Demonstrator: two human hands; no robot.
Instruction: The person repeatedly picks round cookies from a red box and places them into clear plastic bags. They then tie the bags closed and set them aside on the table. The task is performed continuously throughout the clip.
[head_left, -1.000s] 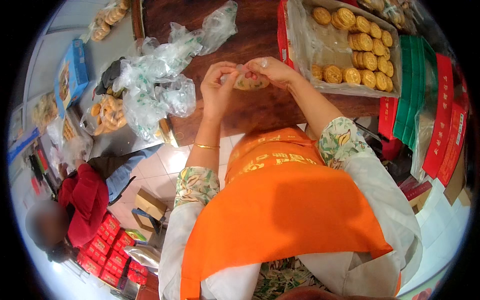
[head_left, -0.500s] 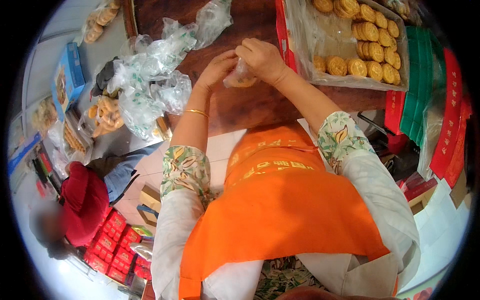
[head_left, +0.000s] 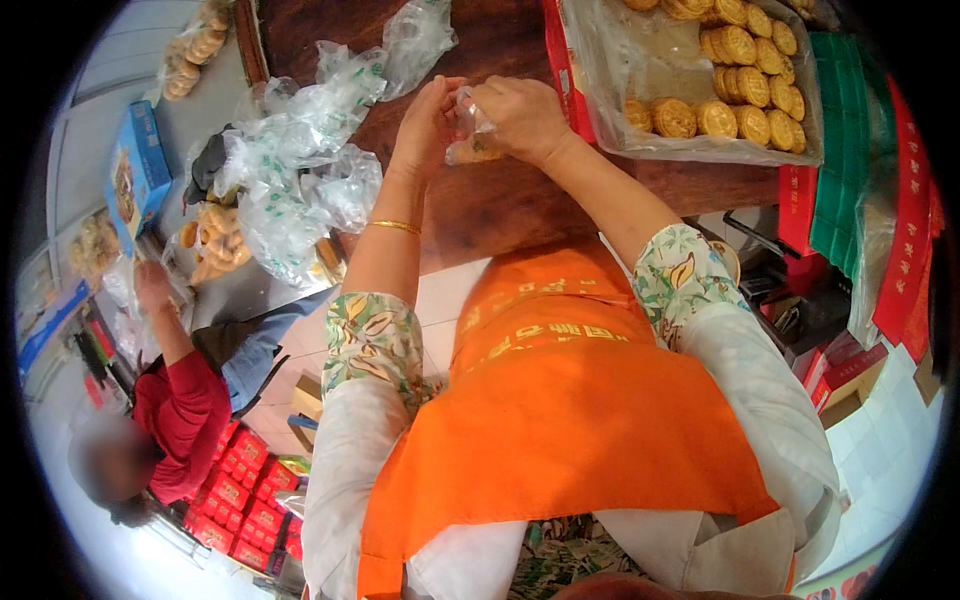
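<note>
Between my two hands, above the dark wooden table, is a small clear plastic bag with something golden-brown low inside it. My left hand has its fingers closed at the bag's left side. On the other side, the curled fingers of my right hand grip the bag's upper part. Just left of my left hand lies a loose pile of clear plastic bags with green print. To the right of my right hand stands a paper-lined box with rows of round golden cookies.
Bagged ring-shaped pastries and a blue box sit on the left counter. Past it, a person in a red top reaches toward the counter near stacked red boxes. Green and red packaging hangs at the right.
My left hand has shifted slightly right and up, and more of the bag shows between my hands. The person at the left now stretches an arm toward the counter.
</note>
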